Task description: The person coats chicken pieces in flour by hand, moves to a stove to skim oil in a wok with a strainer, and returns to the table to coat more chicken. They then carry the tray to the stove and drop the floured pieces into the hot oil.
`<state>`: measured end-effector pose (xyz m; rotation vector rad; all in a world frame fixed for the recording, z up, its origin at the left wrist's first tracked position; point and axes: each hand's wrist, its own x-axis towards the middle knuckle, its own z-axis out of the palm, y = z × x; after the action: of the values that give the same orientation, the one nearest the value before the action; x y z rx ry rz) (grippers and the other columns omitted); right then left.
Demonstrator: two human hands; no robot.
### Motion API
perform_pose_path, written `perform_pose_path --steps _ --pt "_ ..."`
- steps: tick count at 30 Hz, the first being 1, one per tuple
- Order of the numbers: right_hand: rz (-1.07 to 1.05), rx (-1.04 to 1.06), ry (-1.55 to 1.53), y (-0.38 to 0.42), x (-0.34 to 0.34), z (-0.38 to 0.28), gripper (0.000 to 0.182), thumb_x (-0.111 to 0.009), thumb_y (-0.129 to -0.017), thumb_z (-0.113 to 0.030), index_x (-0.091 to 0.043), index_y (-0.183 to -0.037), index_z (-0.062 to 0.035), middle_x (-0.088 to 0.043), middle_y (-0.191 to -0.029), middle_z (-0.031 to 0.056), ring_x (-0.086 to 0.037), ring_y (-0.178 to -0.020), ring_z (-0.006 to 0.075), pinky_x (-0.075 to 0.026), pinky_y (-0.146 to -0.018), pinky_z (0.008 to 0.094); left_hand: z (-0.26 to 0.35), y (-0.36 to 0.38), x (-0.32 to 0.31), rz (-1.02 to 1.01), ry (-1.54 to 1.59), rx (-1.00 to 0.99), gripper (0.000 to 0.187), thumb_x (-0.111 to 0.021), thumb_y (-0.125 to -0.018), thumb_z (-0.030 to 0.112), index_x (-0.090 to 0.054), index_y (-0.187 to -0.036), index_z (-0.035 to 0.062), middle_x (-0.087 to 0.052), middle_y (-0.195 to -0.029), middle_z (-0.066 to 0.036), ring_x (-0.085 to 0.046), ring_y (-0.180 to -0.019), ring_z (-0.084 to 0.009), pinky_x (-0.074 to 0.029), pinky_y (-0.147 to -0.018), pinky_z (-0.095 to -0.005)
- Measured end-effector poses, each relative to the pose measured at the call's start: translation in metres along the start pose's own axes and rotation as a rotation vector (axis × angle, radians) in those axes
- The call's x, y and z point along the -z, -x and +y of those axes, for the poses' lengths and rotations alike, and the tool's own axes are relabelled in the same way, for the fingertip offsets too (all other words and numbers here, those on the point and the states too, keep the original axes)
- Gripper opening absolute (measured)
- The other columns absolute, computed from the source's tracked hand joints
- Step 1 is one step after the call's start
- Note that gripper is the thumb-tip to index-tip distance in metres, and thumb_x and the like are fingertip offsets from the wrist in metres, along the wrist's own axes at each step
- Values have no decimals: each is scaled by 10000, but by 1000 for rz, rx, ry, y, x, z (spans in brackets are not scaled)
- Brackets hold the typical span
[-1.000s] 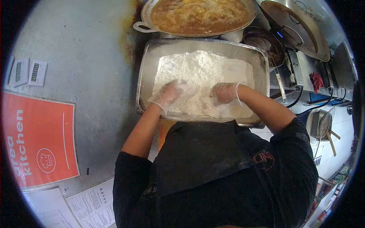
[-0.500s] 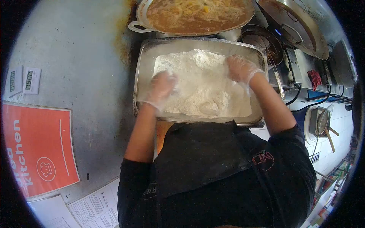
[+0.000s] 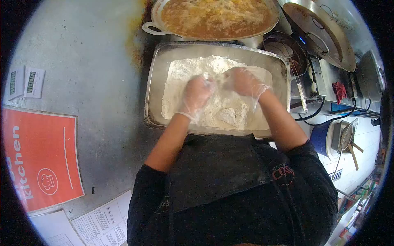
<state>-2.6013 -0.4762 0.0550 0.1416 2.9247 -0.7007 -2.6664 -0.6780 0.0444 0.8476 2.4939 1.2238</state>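
A rectangular metal tray (image 3: 155, 88) holds a wide bed of white flour (image 3: 180, 69). Over its middle my left hand (image 3: 198, 94), in a clear plastic glove, has its fingers curled inward. Facing it from the right is my right hand (image 3: 243, 82), also gloved and curled. Whitish, floury stuff shows at the fingertips of both hands, but blur hides what it is. Close to the tray's near side, a flour-coated lump (image 3: 232, 117) lies in the flour.
Behind the tray stands a large pan of bubbling oil (image 3: 217, 18), its handle (image 3: 152, 28) pointing left. A dark pan (image 3: 301, 53) with a strainer is at the right. Two digital timers (image 3: 33, 83) and a red sign (image 3: 45, 160) lie on the metal counter (image 3: 102, 82).
Both hands have moved inward toward each other over the flour, the left one rightward and the right one leftward. The floury lump near the front now shows more clearly.
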Motion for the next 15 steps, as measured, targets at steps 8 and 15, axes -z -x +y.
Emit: perform_pose_path --steps 8,15 --pt "-9 -32 -99 18 39 21 319 -615 -782 -288 -683 -952 -27 -681 -812 207 -645 -706 278 -505 -725 416 15 20 41 114 529 129 280 -615 -842 249 -605 -762 -19 -574 -618 -104 -562 -579 -204 -450 -560 -375" --pt "-80 55 -229 8 18 -30 341 -628 -784 -295 -690 -998 -37 -678 -850 221 -666 -810 334 -503 -774 424 18 7 2 -46 274 144 276 -608 -856 252 -619 -804 -19 -584 -631 -99 -547 -555 -195 -443 -552 -367"
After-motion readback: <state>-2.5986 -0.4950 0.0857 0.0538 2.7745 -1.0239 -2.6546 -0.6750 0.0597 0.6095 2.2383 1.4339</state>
